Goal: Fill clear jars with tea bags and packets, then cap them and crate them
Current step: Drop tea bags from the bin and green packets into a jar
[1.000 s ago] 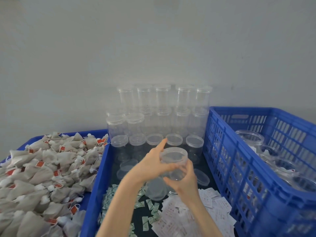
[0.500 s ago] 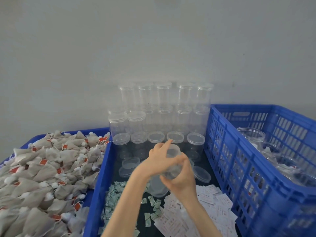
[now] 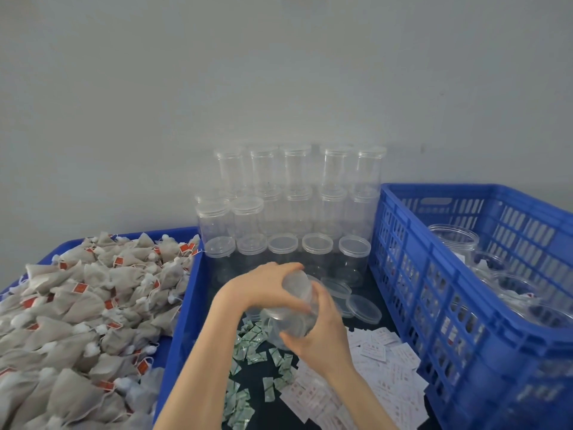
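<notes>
A clear empty jar (image 3: 296, 319) is held tilted between both hands over the middle tray. My left hand (image 3: 263, 288) curls over its capped top end, fingers wrapped round the lid. My right hand (image 3: 322, 333) grips the jar's body from below and the right. Stacked clear capped jars (image 3: 297, 212) stand in rows at the back against the wall. A heap of grey tea bags (image 3: 80, 311) with red tags fills the left blue tray. Green packets (image 3: 257, 352) and white packets (image 3: 378, 355) lie on the dark floor of the middle tray.
A tall blue crate (image 3: 434, 274) stands at the right with several clear jars (image 3: 455, 240) inside. Loose clear lids (image 3: 364, 308) lie just right of my hands. The blue wall (image 3: 186, 305) of the tea bag tray runs along my left forearm.
The jar has come down and toward me and tipped from upright onto a slant. My left hand now covers its lid end more fully.
</notes>
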